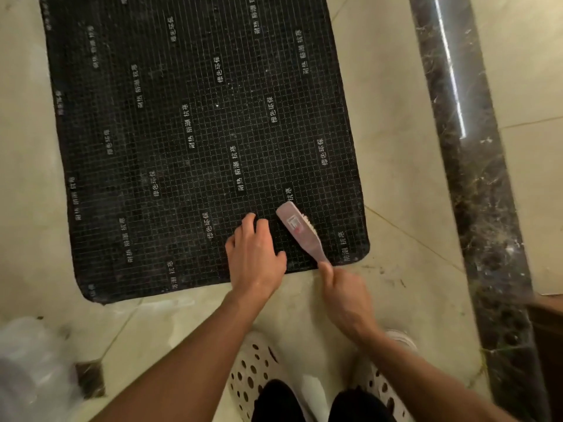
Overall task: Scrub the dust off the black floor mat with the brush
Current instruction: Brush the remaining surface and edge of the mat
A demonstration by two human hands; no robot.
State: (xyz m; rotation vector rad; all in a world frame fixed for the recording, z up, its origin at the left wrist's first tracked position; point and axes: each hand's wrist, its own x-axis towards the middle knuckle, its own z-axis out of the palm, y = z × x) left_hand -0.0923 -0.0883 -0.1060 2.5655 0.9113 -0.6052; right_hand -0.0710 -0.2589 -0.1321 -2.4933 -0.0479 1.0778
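A black floor mat (189, 123) with a fine white grid and white printed characters lies flat on beige floor tiles. Pale dust specks show on its surface. My right hand (347, 296) grips the handle of a pinkish scrub brush (300, 231), whose bristled head rests on the mat near its near right corner. My left hand (254, 254) lies on the mat just left of the brush, fingers spread and pressing down close to the near edge.
A dark marble strip (475, 178) runs along the floor to the right of the mat. My feet in white perforated slippers (253, 370) stand just below the mat's near edge. A blurred translucent plastic object (27, 360) sits at the lower left.
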